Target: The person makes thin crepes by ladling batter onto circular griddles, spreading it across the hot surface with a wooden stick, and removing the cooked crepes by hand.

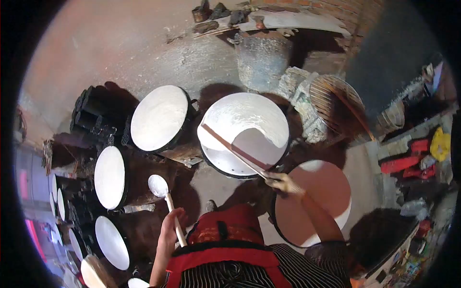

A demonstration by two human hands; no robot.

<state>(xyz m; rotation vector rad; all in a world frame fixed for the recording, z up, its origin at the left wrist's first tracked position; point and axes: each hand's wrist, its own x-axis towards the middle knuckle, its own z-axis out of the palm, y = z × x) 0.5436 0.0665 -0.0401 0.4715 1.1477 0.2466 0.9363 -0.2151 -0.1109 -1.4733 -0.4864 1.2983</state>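
My left hand [169, 226] is wrapped round the pale handle of a ladle [157, 186], whose white-coated bowl points up and away from me. In my right hand [283, 184] is one end of a long thin wooden stick [229, 147]. The stick slants across a large round dark-rimmed vessel [218, 169], its far end over the white inside. Thick white matter [245, 108] coats the far side of that vessel. Below my right forearm lies another wide round surface [314, 185], partly in reddish shadow.
To the left are more white-topped round vessels [161, 117], [109, 177], [112, 242] with black rims. A crusted metal bucket [261, 60] stands by the wall. At right is a slatted round container [336, 103] with a stick across it, near red and yellow bags [439, 144].
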